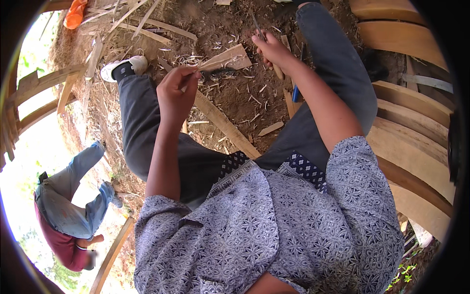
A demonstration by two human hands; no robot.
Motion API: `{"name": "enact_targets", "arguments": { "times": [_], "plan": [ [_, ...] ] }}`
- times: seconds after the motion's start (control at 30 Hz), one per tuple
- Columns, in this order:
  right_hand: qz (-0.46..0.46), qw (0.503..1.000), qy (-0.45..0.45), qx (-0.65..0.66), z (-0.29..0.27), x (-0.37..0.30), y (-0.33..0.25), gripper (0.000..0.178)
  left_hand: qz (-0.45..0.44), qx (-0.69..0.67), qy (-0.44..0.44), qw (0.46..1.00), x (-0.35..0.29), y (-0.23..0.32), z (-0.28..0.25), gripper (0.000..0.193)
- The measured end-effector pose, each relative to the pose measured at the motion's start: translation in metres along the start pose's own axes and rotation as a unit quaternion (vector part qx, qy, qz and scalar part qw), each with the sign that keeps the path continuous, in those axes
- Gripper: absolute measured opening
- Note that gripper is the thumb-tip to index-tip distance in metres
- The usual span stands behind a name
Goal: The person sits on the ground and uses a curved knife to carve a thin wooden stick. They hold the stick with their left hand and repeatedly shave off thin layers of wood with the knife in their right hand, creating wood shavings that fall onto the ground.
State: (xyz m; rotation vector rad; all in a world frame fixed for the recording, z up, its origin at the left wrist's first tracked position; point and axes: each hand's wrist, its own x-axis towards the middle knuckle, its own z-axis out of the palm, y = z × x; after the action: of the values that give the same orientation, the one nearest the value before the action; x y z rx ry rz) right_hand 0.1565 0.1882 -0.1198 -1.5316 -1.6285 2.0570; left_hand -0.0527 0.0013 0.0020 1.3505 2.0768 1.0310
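My right hand (275,51) is closed around the wooden handle (278,72) of a knife, whose narrow blade (255,20) points away from me. My left hand (178,90) is raised over my left thigh, thumb and forefinger pinched together. Whatever sits between those fingertips is too small to make out. Just beyond them a pale, wedge-shaped piece of wood (229,59) lies over the dirt, its narrow end close to the fingertips. A long wooden strip (223,122) runs between my legs.
Shavings litter the dirt ground (215,100). Loose wood strips (161,29) lie at the far left, near an orange object (74,14). A blue tool (295,93) rests beside my right thigh. Curved planks (411,132) are stacked at right. Another person (73,210) bends over at left.
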Motion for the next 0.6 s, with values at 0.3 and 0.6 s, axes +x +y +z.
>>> {"name": "enact_targets", "arguments": {
  "times": [0.3,0.6],
  "plan": [
    [0.002,0.992,-0.124,-0.032,0.023,-0.018,0.005,0.054,0.11,0.149,-0.036,0.982,-0.01,0.013,0.002,0.007],
    [-0.132,0.976,-0.079,-0.154,0.054,-0.051,0.026,0.041,0.13,0.231,-0.009,0.964,-0.029,0.014,0.003,0.006]
  ]
}}
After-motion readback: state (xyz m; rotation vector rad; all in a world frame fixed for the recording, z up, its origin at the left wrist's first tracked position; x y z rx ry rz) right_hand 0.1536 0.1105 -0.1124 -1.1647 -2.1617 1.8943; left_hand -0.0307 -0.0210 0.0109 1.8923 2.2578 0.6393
